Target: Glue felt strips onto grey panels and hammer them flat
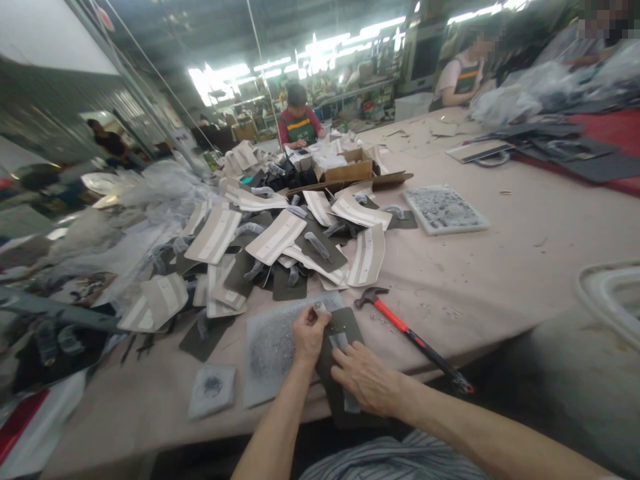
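A dark grey-green panel (327, 363) reaches from the white board (260, 383) over the table's front edge, with strips of clear plastic on it. My left hand (307, 333) is closed at the panel's upper left edge, thumb and fingers pinched round a small pale piece (321, 308) I cannot make out clearly. My right hand (367, 379) lies across the panel with its fingers curled onto the plastic-wrapped part, holding it. Right of the panel rests a claw hammer (400, 323) with a red and black handle, touched by neither hand.
A heap of pale and dark panels (275, 237) with plastic-wrapped handles lies ahead. A small white block (213, 391) sits at left, a worn white slab (445, 210) at far right. A cardboard box (350, 170) stands behind the heap. Co-workers (300, 123) sit across the table.
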### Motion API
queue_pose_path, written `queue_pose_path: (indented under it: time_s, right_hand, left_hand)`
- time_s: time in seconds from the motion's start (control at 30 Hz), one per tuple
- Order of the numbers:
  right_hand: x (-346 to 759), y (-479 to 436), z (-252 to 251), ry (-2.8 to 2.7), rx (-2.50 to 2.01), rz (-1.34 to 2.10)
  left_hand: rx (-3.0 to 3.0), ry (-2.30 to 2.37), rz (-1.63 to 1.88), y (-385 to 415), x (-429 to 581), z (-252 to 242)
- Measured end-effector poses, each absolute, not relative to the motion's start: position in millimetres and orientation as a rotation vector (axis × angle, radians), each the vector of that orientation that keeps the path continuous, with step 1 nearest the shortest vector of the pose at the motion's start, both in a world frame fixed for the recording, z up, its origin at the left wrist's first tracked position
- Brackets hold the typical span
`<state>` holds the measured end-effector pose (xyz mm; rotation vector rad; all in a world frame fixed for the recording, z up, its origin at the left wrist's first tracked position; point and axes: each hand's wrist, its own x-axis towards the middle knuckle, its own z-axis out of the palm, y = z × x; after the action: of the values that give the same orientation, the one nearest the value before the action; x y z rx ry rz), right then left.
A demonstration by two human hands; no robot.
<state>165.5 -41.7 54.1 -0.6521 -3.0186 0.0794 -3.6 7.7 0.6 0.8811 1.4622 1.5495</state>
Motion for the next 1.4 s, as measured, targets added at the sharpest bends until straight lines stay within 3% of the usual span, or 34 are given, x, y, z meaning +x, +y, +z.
queue_pose_path:
  time_s: [0.27,0.43,0.57,0.77,0.93,1.23,1.4]
  right_hand:
    - [146,-38,81,-2.815,-1.374,0.085]
    - [143,-38,68,-2.621,-1.648,0.318]
    - [144,-45,47,-2.558,-1.649,0.418]
    - [147,-53,32,-2.599,-1.424,0.111]
    - [143,-52,28,-2.645,-1.355,0.056]
    - [157,-61,35,-2.760,-1.549,0.562]
    - [165,-71,28,-2.790,-1.608,0.569]
  left_hand:
    - [0.962,1.438,1.811,-1,-28,71]
    - [0.984,1.431,1.646,-13,-13,46]
    - [0.937,1.402,1.560,-13,-1,13]
    - [1.015,1.340,1.462,-8,6,12]
    - [0.998,1.322,1.456,-8,6,6]
    - [1.044,1.382,1.379,-10,2,-5]
    - [1.067,1.371,1.380,-11,3,1]
